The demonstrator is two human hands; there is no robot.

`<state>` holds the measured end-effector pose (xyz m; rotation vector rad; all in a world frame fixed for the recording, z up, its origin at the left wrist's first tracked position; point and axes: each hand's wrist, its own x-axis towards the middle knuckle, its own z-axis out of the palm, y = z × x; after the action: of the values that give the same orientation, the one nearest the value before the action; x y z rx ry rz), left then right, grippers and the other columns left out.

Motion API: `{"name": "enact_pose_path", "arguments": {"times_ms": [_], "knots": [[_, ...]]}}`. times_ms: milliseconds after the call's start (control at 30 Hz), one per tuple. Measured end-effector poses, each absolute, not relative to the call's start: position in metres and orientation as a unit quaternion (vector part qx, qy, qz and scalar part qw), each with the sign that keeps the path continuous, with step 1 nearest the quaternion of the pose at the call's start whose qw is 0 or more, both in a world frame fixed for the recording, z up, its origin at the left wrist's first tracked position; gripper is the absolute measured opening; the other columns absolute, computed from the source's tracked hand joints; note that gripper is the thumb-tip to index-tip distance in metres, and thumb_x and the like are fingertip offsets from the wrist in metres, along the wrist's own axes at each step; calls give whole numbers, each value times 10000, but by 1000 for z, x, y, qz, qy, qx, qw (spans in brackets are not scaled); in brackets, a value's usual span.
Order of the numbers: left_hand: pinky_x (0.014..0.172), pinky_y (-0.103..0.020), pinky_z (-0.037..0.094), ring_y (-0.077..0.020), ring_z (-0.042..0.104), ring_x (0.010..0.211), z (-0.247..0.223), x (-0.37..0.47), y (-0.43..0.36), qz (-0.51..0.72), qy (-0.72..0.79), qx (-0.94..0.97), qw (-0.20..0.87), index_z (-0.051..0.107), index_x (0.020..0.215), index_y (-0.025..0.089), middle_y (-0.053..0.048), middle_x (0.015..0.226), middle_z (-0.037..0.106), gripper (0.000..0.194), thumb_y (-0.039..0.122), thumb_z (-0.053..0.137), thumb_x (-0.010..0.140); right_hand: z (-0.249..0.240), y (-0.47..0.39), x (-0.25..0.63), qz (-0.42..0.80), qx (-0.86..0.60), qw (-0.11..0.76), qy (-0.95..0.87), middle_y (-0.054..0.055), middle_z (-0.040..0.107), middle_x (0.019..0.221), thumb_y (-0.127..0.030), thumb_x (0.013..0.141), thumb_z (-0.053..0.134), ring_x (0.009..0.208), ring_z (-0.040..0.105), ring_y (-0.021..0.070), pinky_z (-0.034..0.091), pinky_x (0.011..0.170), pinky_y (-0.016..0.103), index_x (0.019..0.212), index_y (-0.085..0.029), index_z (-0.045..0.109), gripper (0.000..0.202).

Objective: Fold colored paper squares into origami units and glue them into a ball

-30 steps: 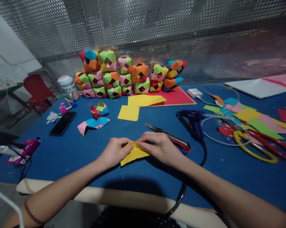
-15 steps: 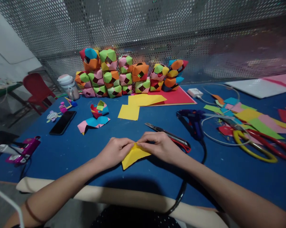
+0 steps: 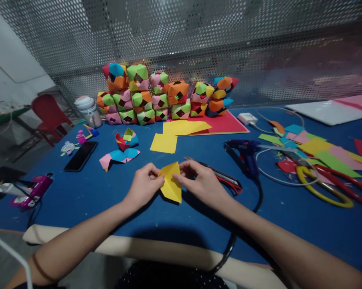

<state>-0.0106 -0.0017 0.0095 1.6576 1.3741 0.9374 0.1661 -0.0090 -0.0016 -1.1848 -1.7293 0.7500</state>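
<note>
A small creased piece of yellow paper [image 3: 171, 186] is held just above the blue table, between my two hands. My left hand [image 3: 146, 182] pinches its left edge between thumb and fingers. At the right edge, my right hand [image 3: 200, 180] grips the paper with the thumb in front and the fingers behind. Just beyond my right hand lies a box cutter [image 3: 225, 180] with a red and black handle, partly hidden by that hand. Farther off are a flat yellow square sheet [image 3: 163, 143] and a joined blue and pink folded strip [image 3: 120, 155].
Stacked multicoloured paper cubes [image 3: 141, 100] line the back by the perforated metal screen. To the right are a blue glue gun [image 3: 247, 154], scissors [image 3: 322, 186] and loose paper strips [image 3: 325, 148]. A phone [image 3: 81, 156] and a purple power strip [image 3: 33, 192] lie left.
The yellow paper has been turned and opened from a folded, low shape to a taller, upright one. My hands have moved slightly apart, to its two sides.
</note>
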Motion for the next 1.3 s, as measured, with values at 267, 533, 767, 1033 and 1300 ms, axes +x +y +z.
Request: {"name": "enact_pose_path", "arguments": {"times_ms": [267,533,767,1033,1300], "knots": [[495,-183,304,-61,378,524,7,-7,-3,380,545,606,437,434,630,158,69,571,422,139,190,559,681,-12,-10,161,161,-408,482,-759,25,543,755,-154,819,500,696,518,146,433,647,271,822,-193,506,39],[498,-188,304,-65,383,527,14,-6,-5,395,540,590,452,433,622,164,69,575,419,143,203,562,672,-15,-11,164,147,-327,474,-804,78,567,907,-77,819,424,836,570,172,483,724,308,912,-200,561,206],[475,-181,279,-59,363,506,13,-8,-6,380,536,613,439,434,633,166,75,558,412,111,181,535,674,-7,-15,162,220,-366,462,-777,59,609,822,-172,846,464,763,582,161,476,693,290,807,-187,562,107],[462,-181,264,-61,350,498,14,-8,-11,346,527,653,420,452,650,164,72,551,396,115,217,531,714,-11,-12,162,254,-435,435,-746,37,626,794,-182,831,501,730,586,155,461,663,276,845,-181,597,97],[533,-182,360,-73,449,567,14,-8,-7,334,504,631,487,567,807,140,47,645,512,134,176,564,678,-10,-14,163,235,-425,439,-756,40,638,781,-161,845,491,723,590,150,451,664,271,820,-170,604,117]]}}
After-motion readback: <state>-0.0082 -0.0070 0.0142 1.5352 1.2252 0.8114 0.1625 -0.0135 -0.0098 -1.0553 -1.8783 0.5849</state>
